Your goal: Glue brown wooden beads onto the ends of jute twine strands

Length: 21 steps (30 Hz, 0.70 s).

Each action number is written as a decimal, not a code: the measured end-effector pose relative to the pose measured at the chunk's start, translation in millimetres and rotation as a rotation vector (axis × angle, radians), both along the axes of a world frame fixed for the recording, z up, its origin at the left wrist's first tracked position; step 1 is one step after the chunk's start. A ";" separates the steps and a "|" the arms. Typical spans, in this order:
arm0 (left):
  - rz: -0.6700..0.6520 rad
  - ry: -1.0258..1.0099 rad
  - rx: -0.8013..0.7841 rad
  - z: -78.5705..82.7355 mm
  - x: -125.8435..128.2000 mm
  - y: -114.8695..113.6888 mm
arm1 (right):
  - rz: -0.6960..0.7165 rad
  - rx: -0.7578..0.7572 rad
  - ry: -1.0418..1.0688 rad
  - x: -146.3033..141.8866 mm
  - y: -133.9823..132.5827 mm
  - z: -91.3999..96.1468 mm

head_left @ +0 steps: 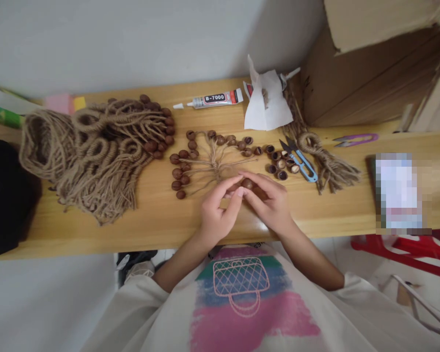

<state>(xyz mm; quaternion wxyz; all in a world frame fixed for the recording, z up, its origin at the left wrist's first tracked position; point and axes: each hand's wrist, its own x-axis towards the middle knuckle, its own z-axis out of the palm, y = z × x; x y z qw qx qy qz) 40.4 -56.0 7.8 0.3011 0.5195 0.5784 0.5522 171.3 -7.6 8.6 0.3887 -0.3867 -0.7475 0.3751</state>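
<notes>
The nut sits pinched between the closed fingertips of the left hand and right hand, where light, even pressure should keep it from slipping.

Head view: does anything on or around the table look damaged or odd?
The white paper beside the box is crumpled, with one corner sticking up. The box's flap has a ragged, torn-looking edge. At right, a pixelated patch hides most of an item. I see no spill.
</notes>
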 end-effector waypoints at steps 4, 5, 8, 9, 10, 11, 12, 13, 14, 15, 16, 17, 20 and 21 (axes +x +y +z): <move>0.015 -0.044 -0.063 -3.1 0.5 0.2 | -0.011 0.030 -0.013 -0.9 0.4 -1.7; 0.017 -0.048 -0.069 -3.4 0.7 0.4 | -0.012 0.024 -0.015 -1.0 0.5 -2.3; 0.014 -0.054 -0.086 -4.0 0.9 0.7 | -0.011 0.005 -0.004 -1.2 0.5 -3.5; 0.011 -0.056 -0.091 -4.1 0.8 0.6 | -0.008 0.005 0.004 -1.1 0.5 -3.9; 0.006 -0.059 -0.096 -4.3 0.6 0.5 | -0.005 0.010 0.009 -1.1 0.5 -4.3; 0.004 -0.063 -0.097 -4.4 0.4 0.4 | -0.002 0.019 0.008 -1.0 0.4 -4.7; 0.002 -0.064 -0.095 -4.4 0.2 0.3 | -0.001 0.033 0.002 -0.9 0.3 -5.1; 0.000 -0.064 -0.092 -4.4 0.0 0.2 | 0.000 0.046 -0.009 -0.8 0.1 -5.5; -0.001 -0.065 -0.090 -4.3 -0.1 0.2 | -0.001 0.056 -0.020 -0.8 0.1 -5.8; -0.004 -0.064 -0.088 -4.0 -0.3 0.3 | -0.001 0.064 -0.030 -0.8 0.0 -6.1; -0.006 -0.061 -0.087 -3.7 -0.3 0.4 | -0.001 0.066 -0.038 -0.8 0.1 -6.2; -0.009 -0.057 -0.085 -3.4 -0.4 0.6 | 0.001 0.069 -0.043 -0.8 0.2 -6.1; -0.017 -0.048 -0.064 -2.5 -0.6 1.2 | 0.011 0.090 -0.050 -0.8 0.9 -5.5; -0.020 -0.046 -0.054 -2.3 -0.7 1.4 | 0.013 0.099 -0.054 -0.8 1.2 -5.2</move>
